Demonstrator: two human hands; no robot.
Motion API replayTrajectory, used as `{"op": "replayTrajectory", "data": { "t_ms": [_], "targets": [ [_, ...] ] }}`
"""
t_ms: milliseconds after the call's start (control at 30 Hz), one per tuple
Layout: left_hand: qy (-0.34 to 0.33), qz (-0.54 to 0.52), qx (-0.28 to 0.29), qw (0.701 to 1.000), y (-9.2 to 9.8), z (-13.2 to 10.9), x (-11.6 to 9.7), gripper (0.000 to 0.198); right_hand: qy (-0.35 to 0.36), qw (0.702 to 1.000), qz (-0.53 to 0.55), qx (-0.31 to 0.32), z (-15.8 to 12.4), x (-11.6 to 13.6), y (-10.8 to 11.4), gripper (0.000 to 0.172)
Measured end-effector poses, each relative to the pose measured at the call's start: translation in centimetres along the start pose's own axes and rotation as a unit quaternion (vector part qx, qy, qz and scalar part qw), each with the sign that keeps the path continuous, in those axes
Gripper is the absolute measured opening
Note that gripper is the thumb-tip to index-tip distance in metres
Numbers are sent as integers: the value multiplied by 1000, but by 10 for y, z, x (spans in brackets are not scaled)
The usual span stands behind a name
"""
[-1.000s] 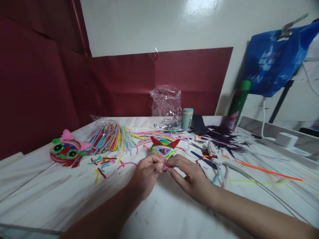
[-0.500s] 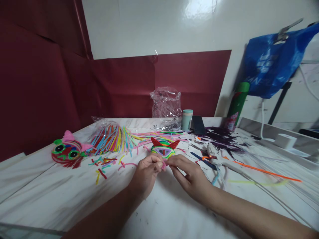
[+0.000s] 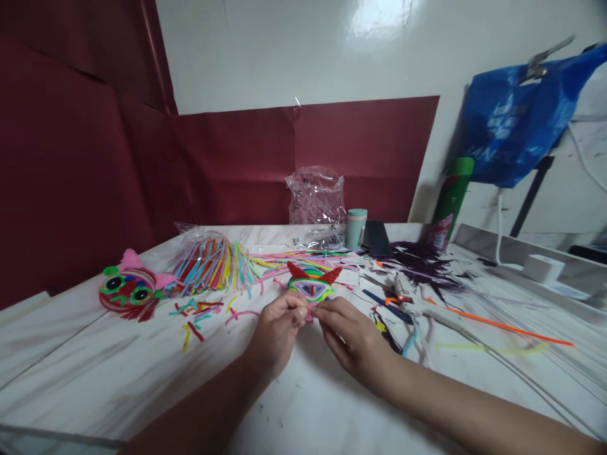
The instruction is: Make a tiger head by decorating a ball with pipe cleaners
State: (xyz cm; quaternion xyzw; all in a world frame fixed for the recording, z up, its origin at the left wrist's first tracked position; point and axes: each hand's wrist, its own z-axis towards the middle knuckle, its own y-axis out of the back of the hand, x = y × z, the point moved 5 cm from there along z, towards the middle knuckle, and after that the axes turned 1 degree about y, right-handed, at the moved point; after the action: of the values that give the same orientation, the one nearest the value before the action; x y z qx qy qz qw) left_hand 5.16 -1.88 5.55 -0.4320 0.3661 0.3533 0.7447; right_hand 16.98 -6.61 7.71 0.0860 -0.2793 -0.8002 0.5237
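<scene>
My left hand (image 3: 279, 325) is closed in a pinch on a small pink pipe cleaner piece (image 3: 310, 312). Fingertips of my right hand (image 3: 353, 335) meet the same piece from the other side, also closed; the thumb is partly hidden. Just beyond the fingers lies a colourful pipe cleaner mask (image 3: 312, 289) with red horns and green, purple and yellow bands. My fingers cover its lower part. A second pipe cleaner figure (image 3: 128, 292), with pink ears and black eyes, sits at the far left.
Bundled pipe cleaners (image 3: 213, 268) lie behind the hands, with short cut bits (image 3: 196, 309) in front. On the right are a glue gun (image 3: 417, 303), blue-handled scissors (image 3: 386, 306) and dark purple strands (image 3: 417, 262). A cup (image 3: 356, 229) and a phone (image 3: 378, 238) stand behind.
My right hand has moved slightly left, closer to my left hand, with its fingertips on the pink piece. A black and yellow item now shows beside the right wrist.
</scene>
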Motion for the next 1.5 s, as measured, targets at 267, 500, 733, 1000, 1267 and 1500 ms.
{"op": "replayTrajectory", "data": {
  "t_ms": [267, 500, 733, 1000, 1267, 1500],
  "targets": [
    [-8, -4, 3, 1000, -1, -1, -1, 15, -246, 959, 138, -18, 1, -22, 2, 12],
    [-16, 8, -7, 1000, -1, -1, -1, 11, -287, 939, 191, -16, 2, -22, -9, 13],
    [-44, 59, -20, 997, 1, -2, -2, 11, -216, 969, 111, -43, 2, -14, -4, 11],
    [-87, 156, -20, 984, 9, -1, 3, 15, -361, 908, 211, -28, -1, -31, -15, 12],
    [-19, 185, -27, 982, 11, -2, 7, 27, -438, 847, 300, -36, -7, -42, -13, 7],
    [42, 178, -39, 982, 4, -4, 8, 11, -447, 837, 316, -11, -11, -41, -14, 11]
  ]
}}
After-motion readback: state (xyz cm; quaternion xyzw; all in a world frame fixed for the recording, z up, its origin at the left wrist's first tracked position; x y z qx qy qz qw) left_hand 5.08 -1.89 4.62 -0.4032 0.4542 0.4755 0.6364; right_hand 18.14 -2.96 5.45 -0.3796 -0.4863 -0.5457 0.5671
